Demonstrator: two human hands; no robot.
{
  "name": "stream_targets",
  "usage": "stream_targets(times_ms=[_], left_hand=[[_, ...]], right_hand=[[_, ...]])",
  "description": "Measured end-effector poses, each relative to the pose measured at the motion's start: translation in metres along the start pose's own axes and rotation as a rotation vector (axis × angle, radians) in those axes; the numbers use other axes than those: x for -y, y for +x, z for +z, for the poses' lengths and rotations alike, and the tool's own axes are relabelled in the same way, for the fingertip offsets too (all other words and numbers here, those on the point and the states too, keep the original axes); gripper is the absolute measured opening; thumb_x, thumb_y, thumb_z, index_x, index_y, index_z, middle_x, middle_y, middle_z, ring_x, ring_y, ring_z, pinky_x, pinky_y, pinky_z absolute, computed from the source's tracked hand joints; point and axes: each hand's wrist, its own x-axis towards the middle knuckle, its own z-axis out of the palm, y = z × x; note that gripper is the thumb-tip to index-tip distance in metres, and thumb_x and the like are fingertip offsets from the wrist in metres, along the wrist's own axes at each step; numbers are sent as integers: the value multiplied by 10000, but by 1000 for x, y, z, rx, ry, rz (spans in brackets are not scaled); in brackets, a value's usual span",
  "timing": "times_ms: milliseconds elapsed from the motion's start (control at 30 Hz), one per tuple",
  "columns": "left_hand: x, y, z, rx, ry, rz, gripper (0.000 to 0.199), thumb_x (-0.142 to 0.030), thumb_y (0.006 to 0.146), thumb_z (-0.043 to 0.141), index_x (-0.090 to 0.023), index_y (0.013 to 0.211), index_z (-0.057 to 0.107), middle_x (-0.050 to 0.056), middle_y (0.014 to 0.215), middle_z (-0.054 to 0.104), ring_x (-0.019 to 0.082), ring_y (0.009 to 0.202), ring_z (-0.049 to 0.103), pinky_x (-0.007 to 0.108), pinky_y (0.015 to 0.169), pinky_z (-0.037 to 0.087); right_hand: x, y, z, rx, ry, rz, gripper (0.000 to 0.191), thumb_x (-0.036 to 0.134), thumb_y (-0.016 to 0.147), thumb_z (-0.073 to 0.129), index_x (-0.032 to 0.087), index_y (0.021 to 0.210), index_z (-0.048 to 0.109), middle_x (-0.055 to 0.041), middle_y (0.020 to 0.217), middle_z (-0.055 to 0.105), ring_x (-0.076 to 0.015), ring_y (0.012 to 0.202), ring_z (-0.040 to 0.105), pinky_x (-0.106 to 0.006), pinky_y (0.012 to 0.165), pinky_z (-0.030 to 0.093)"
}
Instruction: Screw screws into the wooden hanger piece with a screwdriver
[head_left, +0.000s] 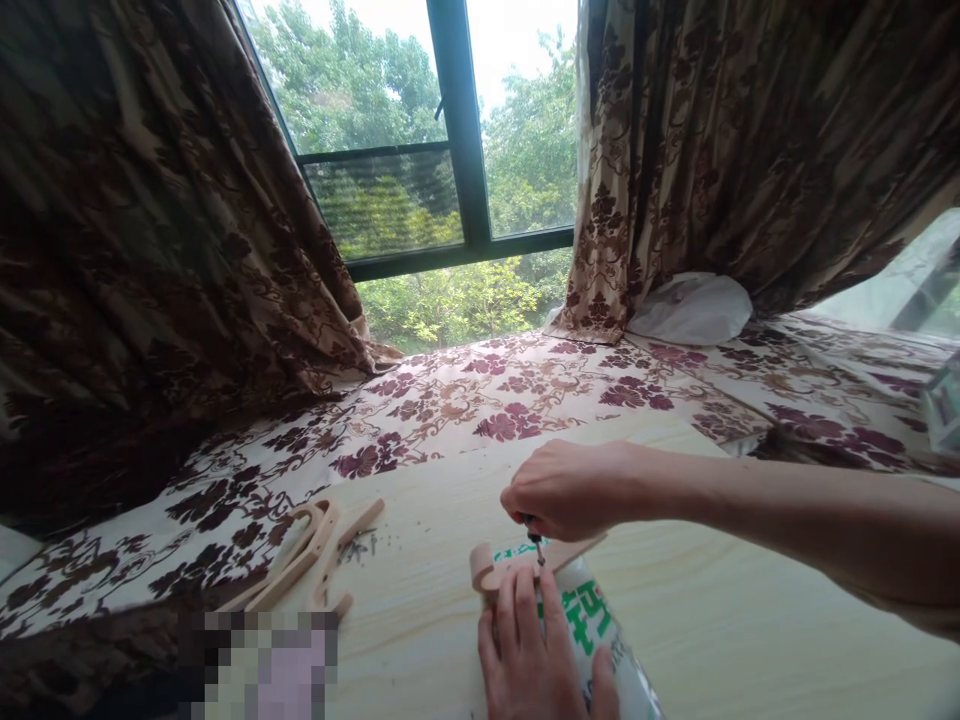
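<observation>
My right hand (562, 490) is closed around the handle of a screwdriver (535, 540); most of the handle is hidden in the fist. Its thin metal shaft points down at a curved light-wood piece (484, 570), where the tip meets the wood near my left fingertips. My left hand (529, 640) lies flat with fingers stretched out, pressing on the near edge of that piece. Beneath both is a white plastic packet (592, 620) with green printed characters. Whether a screw sits under the tip is too small to tell.
More curved wooden parts (322, 550) lie at the left on the pale wooden tabletop (427, 610). Beside them is a scatter of small dark screws (364, 545). Behind the table stretches a flowered cloth (495, 400) below a window. A white plastic bag (697, 308) rests by the right curtain.
</observation>
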Motion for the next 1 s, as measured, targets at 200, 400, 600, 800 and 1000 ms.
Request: stream_targets(times_ms=[200,400,600,800,1000], left_hand=[[0,2,-3,12,10,2,549,-333,715,497,-147,1230,540,109,1236,572,277,1162,473,448,898,377],[1,4,-5,-11,2,8,515,-346,743,461,-129,1198,565,129,1208,588,287,1141,488,455,888,381],[5,2,-5,-25,35,26,526,-366,746,472,-136,1213,552,130,1217,586,284,1127,499,444,877,384],[5,2,-5,-25,7,30,528,-384,753,482,-131,1211,556,125,1236,576,282,1151,484,436,892,387],[1,4,-7,-53,-11,-5,484,-374,774,452,-130,1173,579,138,1208,590,286,1139,495,447,883,398]], right_hand=[[0,1,10,-42,8,41,224,208,809,507,125,940,668,-119,828,717,-211,719,648,-281,496,299],[2,-8,7,-56,13,46,230,226,804,513,133,952,661,-104,817,717,-211,701,646,-282,477,265],[-1,-12,7,-24,56,-33,239,142,783,530,204,966,670,-48,930,716,-160,764,621,-264,508,273],[-2,-4,11,-11,60,40,211,219,813,518,157,921,688,-88,820,712,-177,701,605,-276,506,277],[-1,-3,-4,-4,56,40,257,210,766,587,181,1007,672,-72,840,703,-172,713,583,-273,512,281]])
